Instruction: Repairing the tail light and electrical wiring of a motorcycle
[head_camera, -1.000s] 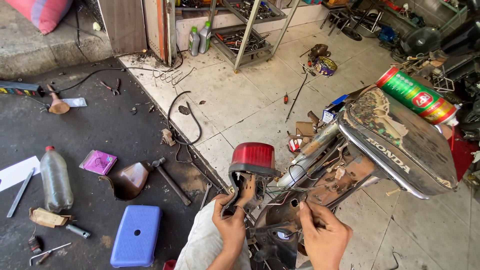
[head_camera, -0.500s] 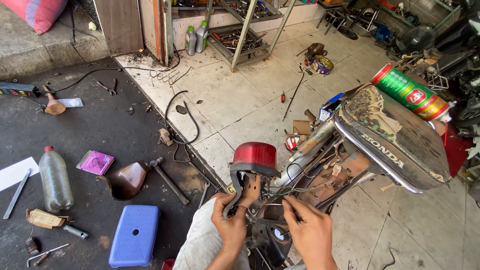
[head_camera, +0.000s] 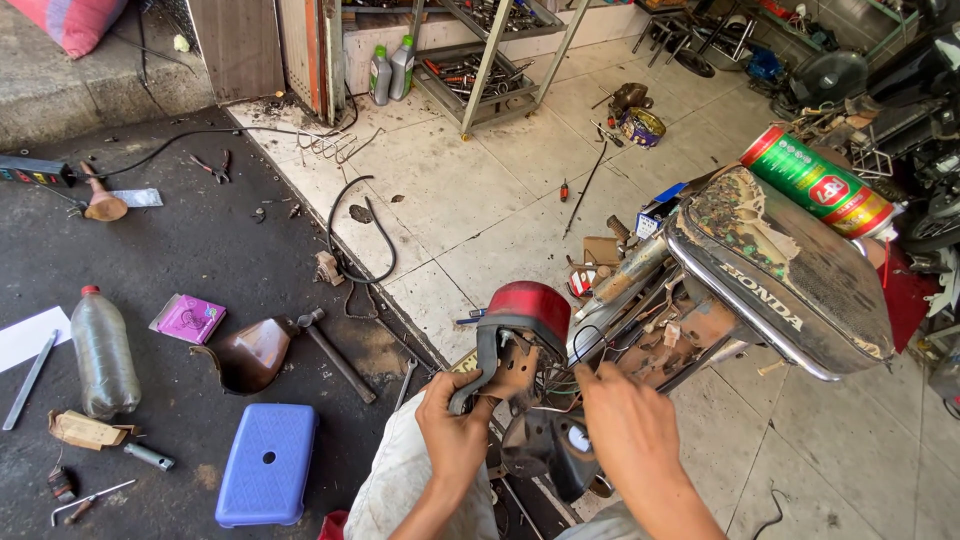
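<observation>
Compared with a second ago, the right hand (head_camera: 632, 432) has been moved up and left, from low beside the frame to the wires (head_camera: 560, 385) behind the tail light (head_camera: 528, 308). Work appears shifted onto the wiring. Left hand (head_camera: 455, 432) unchanged: fingers closed around the bracket (head_camera: 490, 372) under the red light, at the rear of the motorbike, below the seat (head_camera: 790, 270). Right hand's fingers are curled at the wires; a pinch cannot be confirmed.
</observation>
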